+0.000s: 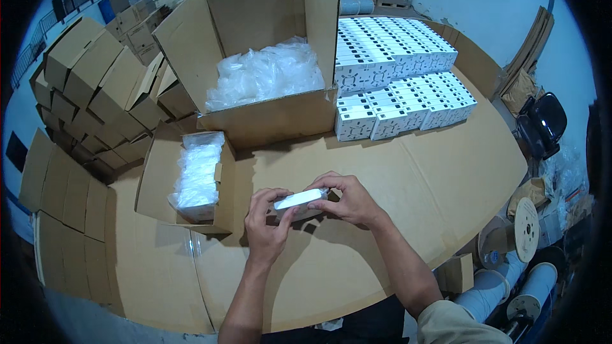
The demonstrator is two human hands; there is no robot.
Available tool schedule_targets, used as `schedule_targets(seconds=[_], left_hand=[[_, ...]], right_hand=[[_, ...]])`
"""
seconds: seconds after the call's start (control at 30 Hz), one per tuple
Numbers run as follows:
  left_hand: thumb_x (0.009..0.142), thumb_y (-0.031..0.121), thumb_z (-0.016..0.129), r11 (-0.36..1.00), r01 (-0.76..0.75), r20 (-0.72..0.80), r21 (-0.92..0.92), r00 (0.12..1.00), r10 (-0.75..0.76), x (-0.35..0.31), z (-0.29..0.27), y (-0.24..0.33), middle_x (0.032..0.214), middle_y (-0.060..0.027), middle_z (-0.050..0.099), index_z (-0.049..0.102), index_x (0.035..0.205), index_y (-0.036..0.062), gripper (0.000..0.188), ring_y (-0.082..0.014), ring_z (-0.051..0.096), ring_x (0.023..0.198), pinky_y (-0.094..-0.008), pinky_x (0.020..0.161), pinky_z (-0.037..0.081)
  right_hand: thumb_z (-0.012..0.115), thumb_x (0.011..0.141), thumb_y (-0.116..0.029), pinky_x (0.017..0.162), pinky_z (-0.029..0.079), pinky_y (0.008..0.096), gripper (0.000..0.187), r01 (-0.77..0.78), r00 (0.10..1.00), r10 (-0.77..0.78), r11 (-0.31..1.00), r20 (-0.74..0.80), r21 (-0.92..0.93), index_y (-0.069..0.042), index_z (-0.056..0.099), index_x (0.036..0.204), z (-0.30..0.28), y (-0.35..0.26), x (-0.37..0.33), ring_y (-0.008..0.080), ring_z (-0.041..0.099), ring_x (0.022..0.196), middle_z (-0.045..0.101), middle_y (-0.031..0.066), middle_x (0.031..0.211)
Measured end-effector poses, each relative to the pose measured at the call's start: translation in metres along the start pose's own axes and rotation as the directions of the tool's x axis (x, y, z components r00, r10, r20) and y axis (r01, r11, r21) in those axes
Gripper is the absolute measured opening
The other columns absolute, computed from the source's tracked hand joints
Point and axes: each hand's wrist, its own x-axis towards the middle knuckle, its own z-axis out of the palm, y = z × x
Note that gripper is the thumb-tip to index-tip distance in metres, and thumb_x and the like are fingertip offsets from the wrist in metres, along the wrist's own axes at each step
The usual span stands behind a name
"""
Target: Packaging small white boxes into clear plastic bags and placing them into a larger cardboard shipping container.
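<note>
Between my two hands, just above the cardboard-covered table (382,181), is a small white box (298,200) with what looks like clear plastic around it. My left hand (266,223) grips its left end, thumb in front and fingers behind. At the other end my right hand (347,200) pinches it between thumb and fingers. To the left of my hands stands an open carton (223,200) holding a row of plastic-wrapped white packs (199,172). Behind that, a larger open carton (271,118) is filled with clear plastic bags (268,76).
Stacked white printed boxes (395,57) stand at the table's back right. Brown cartons (95,89) are piled on the left, with more cartons (70,216) beside the table. On the right are a black chair (542,124) and cable spools (526,229).
</note>
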Motion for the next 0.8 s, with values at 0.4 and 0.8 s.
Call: schedule_targets(seconds=[0.4,0.8], left_hand=[[0.091,0.004,0.077,0.881,0.345,0.151,-0.323,0.938,-0.312,-0.003,0.003,-0.02,0.107,-0.003,0.064,0.062,0.121,0.0012,0.034,-0.0096,0.06,0.097,-0.0242,0.081,0.051],[0.091,0.013,0.079,0.812,0.515,0.25,-0.275,0.854,-0.457,-0.004,-0.003,-0.02,0.098,-0.0032,0.071,0.067,0.119,0.0024,0.032,-0.0098,0.064,0.089,-0.0265,0.077,0.053]], right_hand=[[0.081,0.083,-0.011,0.082,0.053,0.0342,0.033,0.047,0.996,-0.042,0.997,0.073,-0.065,-0.008,0.075,0.116,-0.007,-0.001,0.013,0.0189,0.067,0.095,0.075,0.0078,0.106],[0.079,0.085,-0.015,0.085,0.054,0.0408,0.034,0.152,0.988,-0.134,0.948,0.081,-0.281,-0.005,0.072,0.117,-0.006,-0.016,0.007,0.0303,0.066,0.093,0.072,0.0153,0.105]])
